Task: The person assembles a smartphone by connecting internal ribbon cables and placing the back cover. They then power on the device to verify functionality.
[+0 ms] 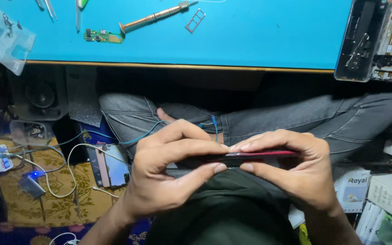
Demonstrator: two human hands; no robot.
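**Figure: Both hands pinching a thin red phone edge-on above the lap**

The largest feature was the blue work mat (250, 36), spread across the far side of the scene on a wood-edged bench. Below it, in the near centre, the seated person's grey trousers (296, 118) crossed the view. At the far right corner of the mat lay a disassembled phone frame (357, 43), with further opened parts just beside it. On the floor at left sat a patterned yellow cloth (32, 199) carrying tangled cables and a second phone (110, 165) lying flat.

The left hand (164, 172) and right hand (296, 172) met in the near centre, each closed in a pinch on the red phone (255, 155), held level and edge-on between thumbs below and fingers above, over the lap. The step in hand appeared to be pressing or parting the phone's casing along its seam; which of the two could not be told, as the fingers hid the joint. The next move would call for even pressure along the edge, without flexing the thin body.

Smaller items rested at the far left of the mat: a copper-coloured screwdriver (153, 17), a green circuit board (104, 36) and a small card tray (195, 21).
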